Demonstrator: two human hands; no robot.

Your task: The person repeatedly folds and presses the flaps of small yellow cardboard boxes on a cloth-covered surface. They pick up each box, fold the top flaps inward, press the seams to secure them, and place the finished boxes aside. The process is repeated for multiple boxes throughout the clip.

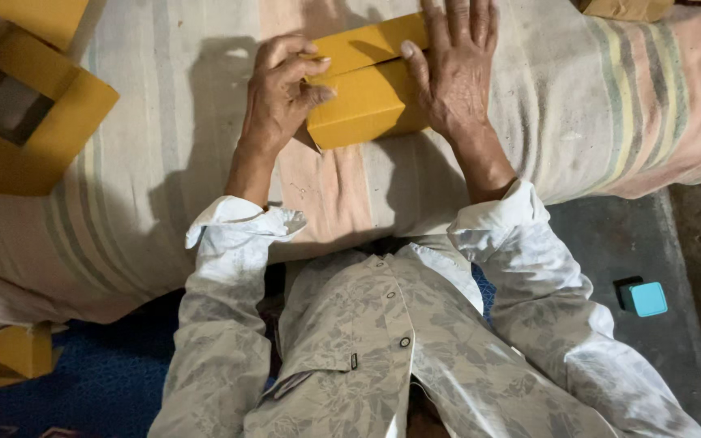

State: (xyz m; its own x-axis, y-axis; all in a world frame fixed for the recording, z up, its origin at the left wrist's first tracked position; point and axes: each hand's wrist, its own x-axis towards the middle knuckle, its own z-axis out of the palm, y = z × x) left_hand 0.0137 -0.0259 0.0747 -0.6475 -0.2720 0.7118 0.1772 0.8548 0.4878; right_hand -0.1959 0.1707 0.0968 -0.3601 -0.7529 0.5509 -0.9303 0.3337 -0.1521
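A yellow cardboard box [371,96] lay on the striped cloth [164,162] just ahead of the person, its long axis running left to right and tilted slightly up toward the right. The left hand [279,96] pinched the box's near-left end, thumb on the side face and fingers curled over the flap edge. The right hand [456,69] lay flat on its right half, palm down, fingers spread and pressing rather than gripping. Both hands touched the box, one at each end. Off to the left sat another open yellow box [38,122]; a small teal block [647,298] rested on the grey floor [610,235] to the right.
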